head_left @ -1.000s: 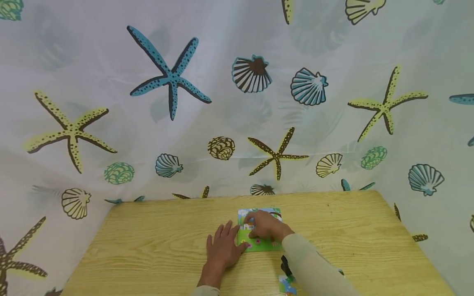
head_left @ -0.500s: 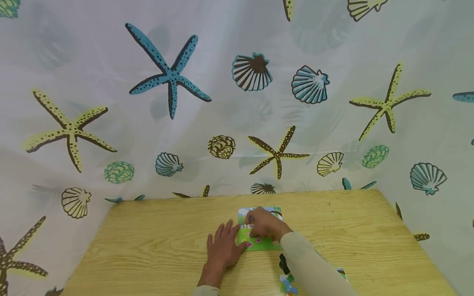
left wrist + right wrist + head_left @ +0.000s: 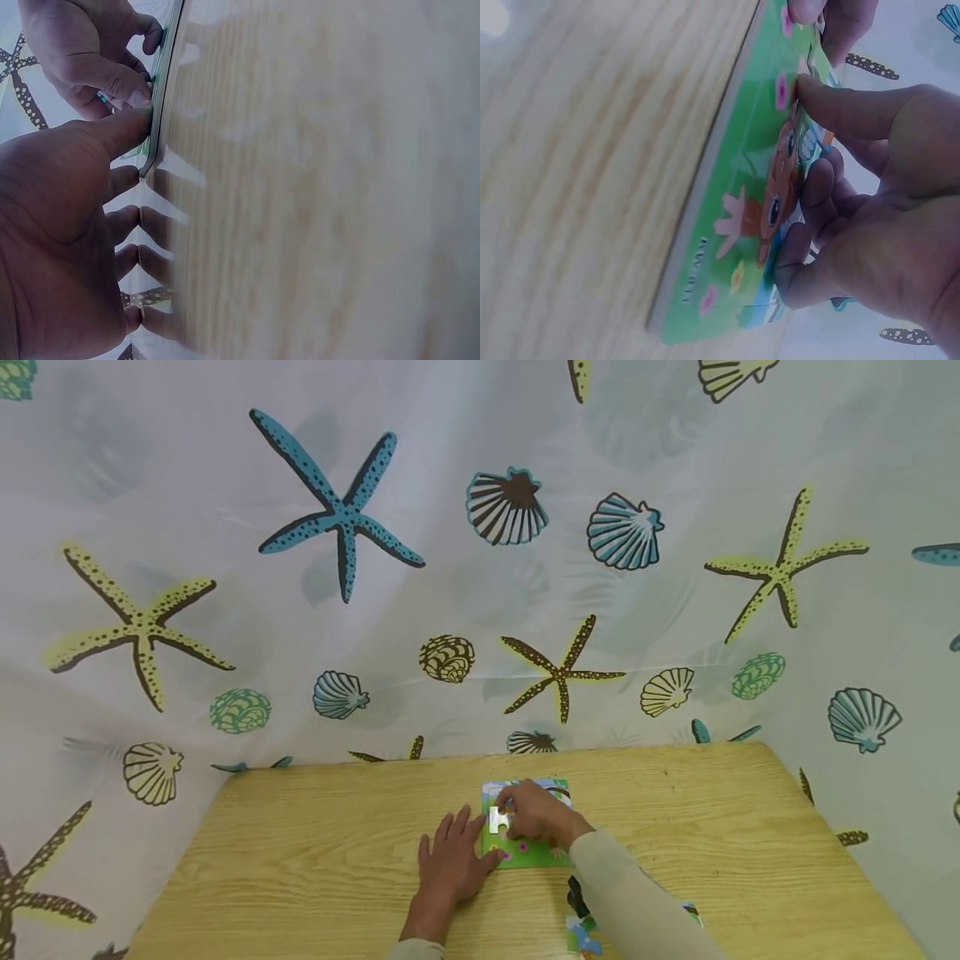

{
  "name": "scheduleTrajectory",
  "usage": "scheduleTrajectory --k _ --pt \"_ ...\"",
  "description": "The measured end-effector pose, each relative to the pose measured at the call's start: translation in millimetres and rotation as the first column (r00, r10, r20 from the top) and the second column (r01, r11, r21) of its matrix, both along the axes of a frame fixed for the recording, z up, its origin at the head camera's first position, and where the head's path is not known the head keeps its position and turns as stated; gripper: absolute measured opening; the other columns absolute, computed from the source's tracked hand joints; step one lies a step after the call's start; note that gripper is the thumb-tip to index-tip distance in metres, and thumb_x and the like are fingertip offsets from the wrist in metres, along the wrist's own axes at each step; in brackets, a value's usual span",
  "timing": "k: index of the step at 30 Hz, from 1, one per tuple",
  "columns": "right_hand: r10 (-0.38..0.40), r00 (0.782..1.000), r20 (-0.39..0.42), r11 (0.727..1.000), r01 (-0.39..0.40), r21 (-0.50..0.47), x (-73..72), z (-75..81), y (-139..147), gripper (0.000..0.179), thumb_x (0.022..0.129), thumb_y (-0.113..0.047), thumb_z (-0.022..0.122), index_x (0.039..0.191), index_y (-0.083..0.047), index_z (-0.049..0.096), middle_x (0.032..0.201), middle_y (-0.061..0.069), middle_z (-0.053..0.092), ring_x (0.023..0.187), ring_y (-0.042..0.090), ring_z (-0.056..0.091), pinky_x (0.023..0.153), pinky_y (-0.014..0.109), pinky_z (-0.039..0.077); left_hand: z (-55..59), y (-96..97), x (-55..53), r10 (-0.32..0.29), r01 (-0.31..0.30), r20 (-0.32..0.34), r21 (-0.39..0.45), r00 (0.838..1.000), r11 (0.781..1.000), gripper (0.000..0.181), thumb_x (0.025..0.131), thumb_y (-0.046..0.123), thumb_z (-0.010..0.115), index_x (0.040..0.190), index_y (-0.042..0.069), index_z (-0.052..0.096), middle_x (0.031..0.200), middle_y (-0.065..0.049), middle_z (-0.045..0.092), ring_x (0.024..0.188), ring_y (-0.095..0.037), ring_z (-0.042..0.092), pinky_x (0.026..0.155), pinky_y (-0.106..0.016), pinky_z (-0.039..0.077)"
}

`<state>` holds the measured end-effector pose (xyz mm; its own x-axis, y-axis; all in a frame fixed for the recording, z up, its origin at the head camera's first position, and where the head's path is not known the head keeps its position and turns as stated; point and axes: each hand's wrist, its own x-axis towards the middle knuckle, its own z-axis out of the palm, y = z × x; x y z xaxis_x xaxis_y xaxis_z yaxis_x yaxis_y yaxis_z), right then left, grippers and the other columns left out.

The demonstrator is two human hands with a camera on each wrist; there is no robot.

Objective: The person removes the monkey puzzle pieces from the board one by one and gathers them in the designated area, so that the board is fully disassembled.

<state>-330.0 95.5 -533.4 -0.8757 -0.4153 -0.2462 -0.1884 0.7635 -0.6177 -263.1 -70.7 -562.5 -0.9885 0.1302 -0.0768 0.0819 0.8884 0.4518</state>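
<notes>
A jigsaw puzzle board (image 3: 536,858) with a green, flowered border and a cartoon picture lies on the wooden table. My left hand (image 3: 453,860) rests at its left side, fingers spread straight, thumb on the front left corner. Over the picture, my right hand (image 3: 536,814) curls its fingers and thumb around a jigsaw piece (image 3: 808,142), mostly hidden beneath them. Just left of those fingertips shows a whitish jigsaw-shaped patch (image 3: 495,820). In the right wrist view, a brown cartoon animal (image 3: 776,199) is printed near the board's front edge.
Below the right forearm on the table (image 3: 315,860) lie a loose-looking blue and orange puzzle part (image 3: 583,937) and a black object (image 3: 577,897). Another colourful corner (image 3: 692,910) peeks out right of the sleeve. A curtain (image 3: 420,610) with starfish and shells hangs behind.
The whitish jigsaw-shaped patch now shows beside the right fingertips, where printed picture showed before. The right hand has shifted only slightly; the left hand stays in place.
</notes>
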Motion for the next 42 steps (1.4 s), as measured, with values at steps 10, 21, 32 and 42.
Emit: scheduleTrajectory --k 10,21,32,42 --pt "0.015 0.999 -0.047 0.992 -0.02 -0.123 2.5 -6.5 12.4 0.013 0.098 -0.015 0.056 0.108 -0.017 0.064 0.089 0.002 0.061 0.065 0.013 0.049 0.059 0.03 0.042 -0.9 0.1 -0.8 0.0 0.0 0.011 0.004 1.0 1.0 0.064 0.09 0.051 0.062 0.144 0.021 0.047 0.158 -0.007 0.031 0.146 -0.036 0.026 0.112 -0.07 0.015" --pt "-0.048 0.994 -0.103 0.965 0.019 -0.263 17.9 7.3 41.5 0.019 0.097 -0.024 0.059 0.112 -0.016 0.067 0.095 0.002 0.067 0.075 0.012 0.056 0.066 0.031 0.048 -0.6 2.0 0.4 0.001 -0.001 0.009 -0.009 1.0 1.0 0.064 0.09 0.049 0.062 0.144 0.02 0.047 0.158 -0.007 0.032 0.146 -0.036 0.026 0.112 -0.069 0.016" --pt "0.075 0.997 -0.029 0.957 -0.08 -0.277 89.4 19.1 97.4 0.02 0.094 -0.029 0.062 0.112 -0.021 0.069 0.097 -0.001 0.063 0.071 0.011 0.058 0.064 0.026 0.05 -2.2 1.3 0.2 0.006 -0.006 -0.017 -0.017 1.0 1.0 0.064 0.089 0.049 0.064 0.143 0.019 0.048 0.157 -0.008 0.034 0.145 -0.036 0.028 0.112 -0.068 0.018" --pt "0.129 0.991 0.023 0.94 -0.115 -0.32 138.7 8.1 114.8 0.013 0.091 -0.026 0.066 0.103 -0.022 0.069 0.088 -0.008 0.064 0.071 0.002 0.056 0.065 0.021 0.049 -3.0 1.9 -1.7 0.016 -0.016 -0.001 -0.022 1.0 1.0 0.064 0.089 0.049 0.063 0.144 0.02 0.047 0.157 -0.007 0.033 0.146 -0.035 0.027 0.113 -0.068 0.017"
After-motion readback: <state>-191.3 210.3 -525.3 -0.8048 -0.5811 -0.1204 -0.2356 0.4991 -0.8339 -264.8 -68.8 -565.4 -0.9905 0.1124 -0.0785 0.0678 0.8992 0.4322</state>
